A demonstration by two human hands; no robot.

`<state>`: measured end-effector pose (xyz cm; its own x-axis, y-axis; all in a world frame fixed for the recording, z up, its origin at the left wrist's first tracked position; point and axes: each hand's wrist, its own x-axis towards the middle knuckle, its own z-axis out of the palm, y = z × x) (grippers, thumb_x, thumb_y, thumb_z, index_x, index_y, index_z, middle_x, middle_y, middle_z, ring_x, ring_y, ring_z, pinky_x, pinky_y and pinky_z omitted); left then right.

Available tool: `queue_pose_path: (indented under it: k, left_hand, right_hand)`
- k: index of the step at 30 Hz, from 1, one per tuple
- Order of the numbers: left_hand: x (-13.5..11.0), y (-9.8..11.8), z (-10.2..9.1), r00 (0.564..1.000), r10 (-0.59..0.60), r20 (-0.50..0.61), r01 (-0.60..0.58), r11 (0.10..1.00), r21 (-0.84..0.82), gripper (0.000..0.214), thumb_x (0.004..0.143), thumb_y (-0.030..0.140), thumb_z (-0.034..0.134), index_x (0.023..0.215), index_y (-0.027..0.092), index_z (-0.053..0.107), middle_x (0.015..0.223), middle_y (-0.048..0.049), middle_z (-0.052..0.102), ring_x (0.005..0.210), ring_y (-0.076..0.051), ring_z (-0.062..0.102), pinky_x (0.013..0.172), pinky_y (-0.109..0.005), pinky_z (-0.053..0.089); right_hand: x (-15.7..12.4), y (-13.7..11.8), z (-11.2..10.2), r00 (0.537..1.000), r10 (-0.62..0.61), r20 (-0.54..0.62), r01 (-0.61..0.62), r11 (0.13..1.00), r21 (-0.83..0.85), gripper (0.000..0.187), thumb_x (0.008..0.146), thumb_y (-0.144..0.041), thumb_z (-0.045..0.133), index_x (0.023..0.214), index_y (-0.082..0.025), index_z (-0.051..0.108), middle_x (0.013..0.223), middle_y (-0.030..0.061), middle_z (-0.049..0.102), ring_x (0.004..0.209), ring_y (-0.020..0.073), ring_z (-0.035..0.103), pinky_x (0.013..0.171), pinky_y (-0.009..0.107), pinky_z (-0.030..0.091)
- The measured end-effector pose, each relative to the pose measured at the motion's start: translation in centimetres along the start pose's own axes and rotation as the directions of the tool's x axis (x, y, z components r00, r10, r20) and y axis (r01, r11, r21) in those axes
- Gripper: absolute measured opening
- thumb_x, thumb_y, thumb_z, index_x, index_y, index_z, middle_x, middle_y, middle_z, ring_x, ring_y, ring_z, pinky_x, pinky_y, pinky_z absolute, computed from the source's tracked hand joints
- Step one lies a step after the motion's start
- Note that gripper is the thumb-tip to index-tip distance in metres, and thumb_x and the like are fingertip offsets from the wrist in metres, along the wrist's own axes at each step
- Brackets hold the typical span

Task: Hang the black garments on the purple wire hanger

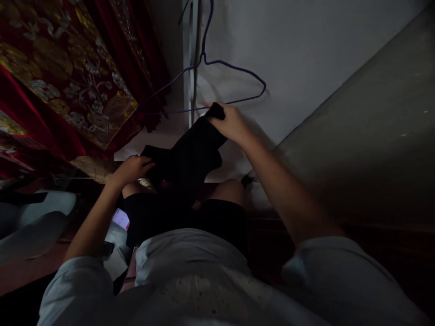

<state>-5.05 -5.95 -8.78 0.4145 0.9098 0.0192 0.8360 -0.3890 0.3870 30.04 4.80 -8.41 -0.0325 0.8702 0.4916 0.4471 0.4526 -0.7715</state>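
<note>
A black piece of clothing [190,156] is stretched between my two hands above my knees; its exact kind is too dark to make out. My right hand [231,122] grips its upper right end, just under the lower bar of a purple wire hanger [234,67]. At the lower left end, my left hand [134,168] has its fingers closed on the cloth's edge. The hanger hangs against the wall, and no cloth is on its visible bars.
Red fabric [91,90] with gold and silver embroidery hangs at the upper left. A metal pole [190,90] stands behind the hanger. White wall [299,50] fills the upper right. By my left thigh lies a phone with a lit screen [121,218]. Light grey cloth [37,226] is at the far left.
</note>
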Motion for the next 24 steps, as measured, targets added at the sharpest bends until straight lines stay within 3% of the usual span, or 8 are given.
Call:
queue_pose_path:
  k: [2,4,7,11,14,16,21,24]
  left_hand:
    - [0.6,0.1,-1.0,0.999,-0.048,-0.003,0.048,0.999,0.024,0.036,0.094,0.047,0.053,0.071,0.022,0.063,0.069,-0.0058,0.061,0.064,-0.021,0.053,0.07,-0.031,0.036]
    - [1.5,0.0,-1.6,0.994,-0.108,0.01,0.108,0.994,0.02,0.037,0.093,0.049,0.054,0.07,0.023,0.064,0.066,-0.005,0.061,0.062,-0.021,0.053,0.07,-0.031,0.036]
    - [3.0,0.0,-2.2,0.989,-0.147,0.021,0.147,0.989,-0.026,0.034,0.089,0.047,0.062,0.066,0.022,0.065,0.064,-0.0042,0.06,0.062,-0.021,0.053,0.072,-0.031,0.037]
    - [4.1,0.6,-2.8,0.982,-0.187,0.029,0.185,0.982,0.045,0.033,0.088,0.042,0.065,0.062,0.021,0.063,0.062,-0.0053,0.059,0.061,-0.021,0.053,0.073,-0.032,0.038]
    - [3.7,0.5,-3.3,0.987,-0.154,0.044,0.145,0.977,0.158,0.033,0.09,0.042,0.061,0.065,0.02,0.064,0.065,-0.0067,0.062,0.064,-0.023,0.057,0.073,-0.032,0.041]
    - [3.1,0.2,-3.7,0.989,-0.141,0.037,0.133,0.977,0.166,0.03,0.09,0.04,0.062,0.066,0.021,0.065,0.065,-0.0064,0.062,0.068,-0.023,0.059,0.075,-0.031,0.043]
    - [2.6,1.4,-5.0,0.996,-0.083,0.021,0.083,0.997,-0.005,0.034,0.091,0.033,0.066,0.059,0.021,0.063,0.06,-0.0039,0.054,0.07,-0.024,0.057,0.091,-0.037,0.045]
    - [3.5,4.0,-6.4,0.994,0.041,-0.106,-0.053,0.992,-0.113,0.027,0.088,0.017,0.07,0.061,0.019,0.065,0.067,-0.0038,0.052,0.094,-0.029,0.057,0.113,-0.048,0.035]
  right_hand:
    - [0.1,1.5,-0.3,0.996,0.087,-0.001,-0.087,0.995,-0.044,0.036,0.083,-0.027,0.074,0.058,-0.021,0.048,0.054,-0.0035,0.036,0.065,0.0164,0.053,0.068,0.032,0.047]
    - [-0.3,2.2,-1.2,0.994,0.094,-0.052,-0.097,0.993,-0.068,0.047,0.085,-0.036,0.073,0.053,-0.022,0.042,0.052,-0.0043,0.028,0.059,0.0144,0.046,0.064,0.031,0.044]
    - [-0.5,1.9,-2.0,0.991,-0.011,-0.132,0.006,0.999,-0.044,0.038,0.086,-0.036,0.072,0.06,-0.021,0.049,0.058,-0.0027,0.039,0.065,0.015,0.049,0.068,0.03,0.044]
    - [0.5,1.0,-0.1,0.997,-0.023,-0.072,0.027,0.997,0.065,0.028,0.094,-0.034,0.062,0.071,-0.021,0.057,0.066,-0.0005,0.051,0.072,0.0157,0.055,0.073,0.03,0.045]
    - [0.8,1.2,1.7,0.995,0.097,0.039,-0.099,0.993,0.066,0.045,0.099,-0.041,0.056,0.059,-0.021,0.048,0.056,-0.0018,0.041,0.06,0.0131,0.046,0.062,0.028,0.039]
    - [0.2,1.7,1.8,0.992,0.12,0.028,-0.121,0.992,0.029,0.052,0.096,-0.047,0.061,0.055,-0.022,0.04,0.052,-0.0032,0.032,0.054,0.0116,0.038,0.056,0.028,0.033]
    - [-1.6,3.0,-1.8,0.989,0.103,-0.108,-0.111,0.991,-0.076,0.056,0.088,-0.041,0.071,0.054,-0.022,0.031,0.055,-0.004,0.024,0.056,0.0106,0.033,0.054,0.027,0.029]
    - [-1.8,2.8,-4.7,0.984,0.088,-0.158,-0.111,0.983,-0.144,0.053,0.086,-0.035,0.07,0.053,-0.022,0.03,0.056,-0.0038,0.024,0.057,0.0105,0.036,0.055,0.027,0.031]
